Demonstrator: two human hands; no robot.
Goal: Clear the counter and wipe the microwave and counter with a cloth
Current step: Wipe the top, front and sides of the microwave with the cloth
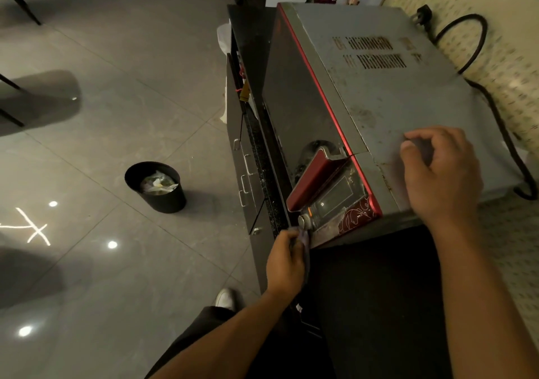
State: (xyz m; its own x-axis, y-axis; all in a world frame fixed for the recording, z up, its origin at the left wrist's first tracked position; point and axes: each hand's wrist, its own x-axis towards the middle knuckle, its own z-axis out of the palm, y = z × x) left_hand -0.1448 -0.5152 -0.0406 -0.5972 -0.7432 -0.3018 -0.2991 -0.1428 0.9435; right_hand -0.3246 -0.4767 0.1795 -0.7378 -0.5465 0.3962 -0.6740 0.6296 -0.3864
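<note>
The left hand (287, 259) gripped the cloth (305, 237) against the microwave (393, 96) front, below the knob (304, 220); the right hand (440, 174) rested on its top, loosely bent, holding nothing; bracing there, short firm strokes would probably serve best.

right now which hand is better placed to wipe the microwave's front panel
Left. The left hand grips the cloth beside the knob on the microwave front; the right hand rests on top, holding nothing.
</note>
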